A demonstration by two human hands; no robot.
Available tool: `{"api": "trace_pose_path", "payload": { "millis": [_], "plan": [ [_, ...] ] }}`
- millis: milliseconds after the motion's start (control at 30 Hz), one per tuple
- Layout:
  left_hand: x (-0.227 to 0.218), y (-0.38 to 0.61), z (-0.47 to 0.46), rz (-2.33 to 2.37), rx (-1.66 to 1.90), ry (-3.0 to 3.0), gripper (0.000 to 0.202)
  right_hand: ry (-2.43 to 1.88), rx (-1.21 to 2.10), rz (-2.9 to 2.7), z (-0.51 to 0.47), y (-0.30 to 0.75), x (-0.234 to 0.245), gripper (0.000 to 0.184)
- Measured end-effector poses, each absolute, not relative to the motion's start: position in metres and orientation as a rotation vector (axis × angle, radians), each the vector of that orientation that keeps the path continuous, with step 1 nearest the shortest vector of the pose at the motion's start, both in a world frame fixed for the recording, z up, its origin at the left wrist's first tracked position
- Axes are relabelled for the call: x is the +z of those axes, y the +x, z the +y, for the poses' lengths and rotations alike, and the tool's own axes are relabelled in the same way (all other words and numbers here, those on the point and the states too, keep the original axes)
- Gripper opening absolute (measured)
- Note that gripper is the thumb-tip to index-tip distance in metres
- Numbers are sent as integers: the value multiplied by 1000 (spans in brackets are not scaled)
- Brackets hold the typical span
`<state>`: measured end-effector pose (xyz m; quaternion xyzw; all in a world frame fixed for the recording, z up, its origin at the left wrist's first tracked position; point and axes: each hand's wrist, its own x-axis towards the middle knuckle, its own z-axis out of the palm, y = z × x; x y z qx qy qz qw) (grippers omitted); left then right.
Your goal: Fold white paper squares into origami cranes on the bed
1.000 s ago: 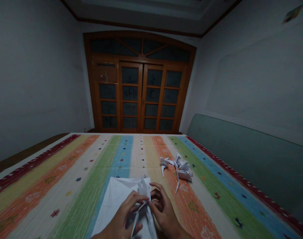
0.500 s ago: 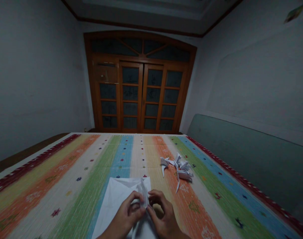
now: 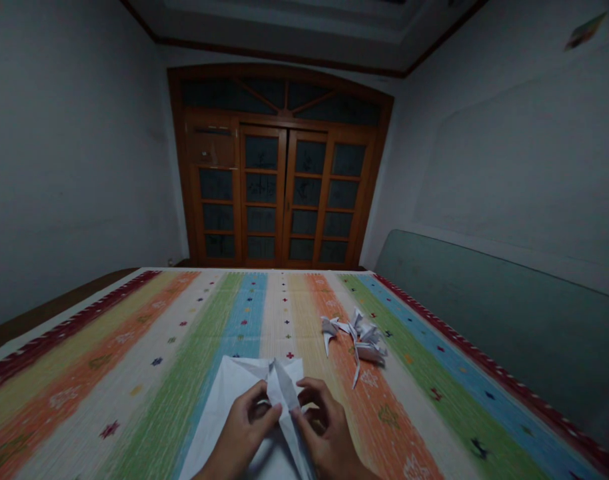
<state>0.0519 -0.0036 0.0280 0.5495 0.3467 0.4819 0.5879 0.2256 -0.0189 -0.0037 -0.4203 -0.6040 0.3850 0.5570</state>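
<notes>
Dim light dulls the hands (image 3: pixel 244 427); wide-angle distortion bows the edges.

paper sheet (image 3: pixel 214 417) cut off at btm, left hand (image 3: pixel 239 433) & right hand (image 3: pixel 329 440) cut at wrist

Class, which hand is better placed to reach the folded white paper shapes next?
Probably the right hand: it sits nearer those shapes, while the left hand lies beyond the raised white paper fold.

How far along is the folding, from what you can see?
Done: a cluster of folded paper figures lies on the striped mat, off to the right. In hand: the left hand and right hand pinch a raised pointed fold in a white sheet. Left: much of that sheet still lies flat under the hands.
</notes>
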Motion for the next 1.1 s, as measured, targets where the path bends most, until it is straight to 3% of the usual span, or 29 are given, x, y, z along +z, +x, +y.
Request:
{"api": "trace_pose_path", "payload": {
  "millis": [233, 400, 600, 933, 1100],
  "plan": [
    [24, 53, 0, 836, 1117, 1187, 51, -894, 1081, -1298, -14, 224, 6, 50],
    [23, 50, 2, 801, 1153, 1214, 45, -833, 1159, -1391, -14, 225, 6, 39],
    [22, 51, -2, 740, 1155, 1213, 39, -643, 1326, -1418, -13, 224, 9, 44],
    [9, 51, 7, 830, 1162, 1194, 49, -869, 1228, -1335, -4, 226, 0, 49],
    [7, 51, 4, 830, 1184, 1167, 52, -880, 1300, -1242, -4, 223, -4, 66]
  ]
}}
